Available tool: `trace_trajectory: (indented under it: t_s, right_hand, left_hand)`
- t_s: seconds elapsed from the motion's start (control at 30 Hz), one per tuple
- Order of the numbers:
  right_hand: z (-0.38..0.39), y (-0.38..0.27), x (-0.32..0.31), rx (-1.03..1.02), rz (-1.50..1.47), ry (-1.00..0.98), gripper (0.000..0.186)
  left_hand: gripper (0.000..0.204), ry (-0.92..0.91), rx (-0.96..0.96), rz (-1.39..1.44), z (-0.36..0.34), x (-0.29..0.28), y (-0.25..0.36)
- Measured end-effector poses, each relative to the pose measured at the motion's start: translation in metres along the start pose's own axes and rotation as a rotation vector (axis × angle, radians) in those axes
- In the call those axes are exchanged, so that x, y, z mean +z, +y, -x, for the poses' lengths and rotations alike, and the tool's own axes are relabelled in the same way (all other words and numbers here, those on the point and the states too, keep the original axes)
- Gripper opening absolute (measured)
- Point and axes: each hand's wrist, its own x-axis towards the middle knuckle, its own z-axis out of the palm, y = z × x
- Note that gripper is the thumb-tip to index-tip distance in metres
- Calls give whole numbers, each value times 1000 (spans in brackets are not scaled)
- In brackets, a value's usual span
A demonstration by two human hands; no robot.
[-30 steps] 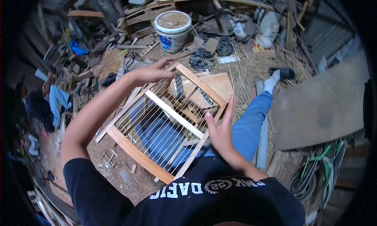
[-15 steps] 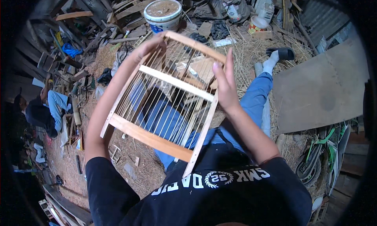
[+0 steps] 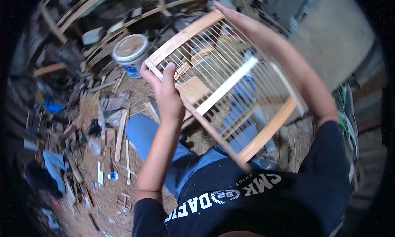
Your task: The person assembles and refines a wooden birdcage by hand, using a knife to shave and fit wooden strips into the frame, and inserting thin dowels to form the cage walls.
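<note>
A wooden cage point(image 3: 189, 35) with thin parallel bars, a pale crossbar point(image 3: 228, 86) and wooden rails is held tilted above my lap, partly blurred by motion. My left hand point(image 3: 166, 88) grips its upper left corner, thumb along the frame and fingers curled round the outside. My right hand point(image 3: 240, 23) reaches round the upper right corner and grips it, its fingertips at the far edge. Loose board pieces point(image 3: 193, 88) show through the bars, below the cage.
A white bucket point(image 3: 129, 49) stands ahead among scrap wood and straw. Wooden strips point(image 3: 121, 136) lie to my left, near another person point(image 3: 53, 173) seated at the far left. A large flat sheet point(image 3: 329, 43) leans at the upper right, and a timber frame point(image 3: 90, 10) runs along the back.
Both hands have turned the cage: the left corner has come down and nearer, the right one has risen farther away. My left leg now shows bent at left, and the view has shifted.
</note>
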Motion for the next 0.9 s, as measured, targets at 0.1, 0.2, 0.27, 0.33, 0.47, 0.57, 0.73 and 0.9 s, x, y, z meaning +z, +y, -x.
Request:
trace_trajectory:
  t_s: [0.1, 0.2, 0.27, 0.33, 0.47, 0.57, 0.73, 0.9]
  right_hand:
    - [1, 25, -28, 84, 229, -52, 85]
    - [24, 43, -42, 158, 165, -123, 90]
    - [40, 58, -39, 171, 278, -111, 94]
    - [44, 80, -41, 221, 322, -118, 96]
    - [22, 132, -33, 292, 119, -243, 83]
    - [15, 183, -22, 335, 10, -312, 85]
    - [6, 209, 1, 269, 152, -486, 70]
    - [12, 217, 19, 122, 239, -523, 64]
  left_hand:
    - [57, 116, -115, 109, 37, 39, -26]
    - [58, 117, -239, 146, 66, 56, -39]
    - [59, 125, -253, 60, 80, 52, -56]
    - [59, 106, -275, -52, 83, 55, -59]
    - [60, 171, -377, -82, 79, 45, -82]
    - [62, 235, -509, -240, 85, 36, -109]
    - [59, 368, -670, -349, 97, 31, -122]
    - [50, 348, -697, -302, 112, 14, -122]
